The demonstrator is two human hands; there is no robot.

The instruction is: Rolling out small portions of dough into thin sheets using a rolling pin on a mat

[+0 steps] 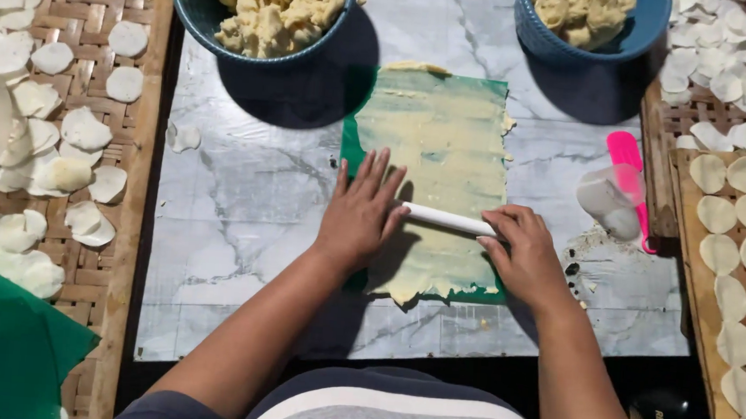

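A thin sheet of pale dough [439,144] lies spread over a green plastic sheet [353,147] on a marble-patterned board [242,200]. Across the dough's near part lies a white rolling pin [447,219]. My left hand [362,213] rests flat on the pin's left end, fingers stretched and apart. My right hand [523,251] presses on the pin's right end with curled fingers. Both forearms reach in from the bottom of the view.
Two blue bowls [196,9] [639,40] of lumpy yellow dough stand at the board's far edge. A clear cup [608,200] and a pink tool [630,166] lie to the right. Woven trays [81,5] [698,258] on both sides hold several thin white dough rounds. Green plastic [5,341] is at bottom left.
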